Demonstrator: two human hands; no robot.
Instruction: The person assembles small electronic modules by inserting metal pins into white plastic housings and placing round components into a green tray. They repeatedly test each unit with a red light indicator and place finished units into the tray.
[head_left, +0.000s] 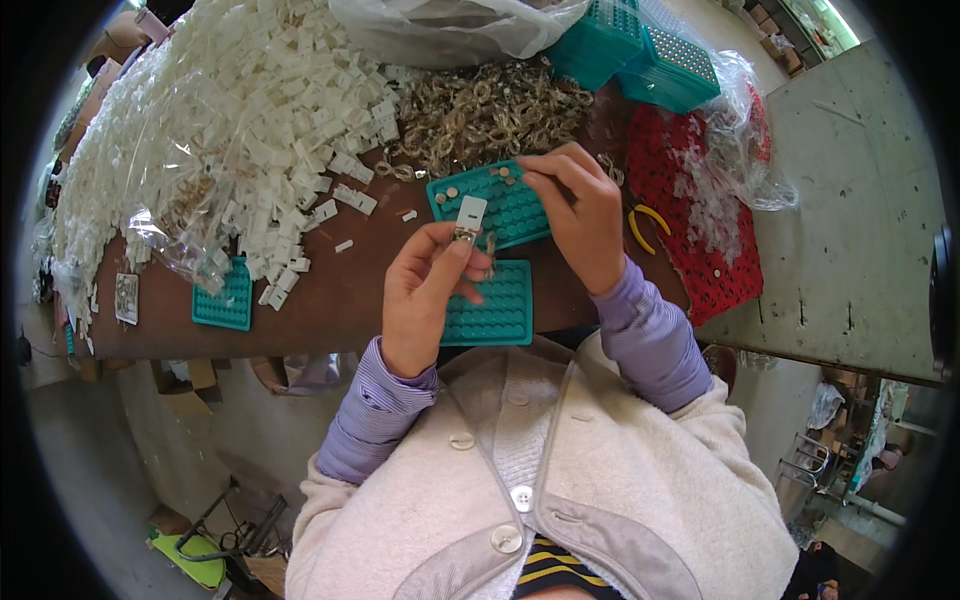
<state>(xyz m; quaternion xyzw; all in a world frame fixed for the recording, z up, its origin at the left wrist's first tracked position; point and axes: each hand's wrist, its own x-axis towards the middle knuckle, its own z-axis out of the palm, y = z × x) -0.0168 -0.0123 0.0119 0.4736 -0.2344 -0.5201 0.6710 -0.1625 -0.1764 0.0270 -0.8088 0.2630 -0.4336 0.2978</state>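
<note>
Between the thumb and fingers of my left hand is a small white plastic tag with a dark slot, held upright. A beige loop of cord or wire hangs beside those fingers; whether it joins the tag I cannot tell. My right hand reaches over a teal tray with rows of round pockets, thumb and forefinger closed together at its far edge. Whatever they pinch is too small to make out. Small round pieces lie on that tray. A second teal tray lies nearer to me.
White plastic pieces form a large heap at left. Beige loops are piled behind the trays. At right lie yellow-handled pliers and a red cloth with clear bits. Stacked teal trays stand far back; another small tray is at left.
</note>
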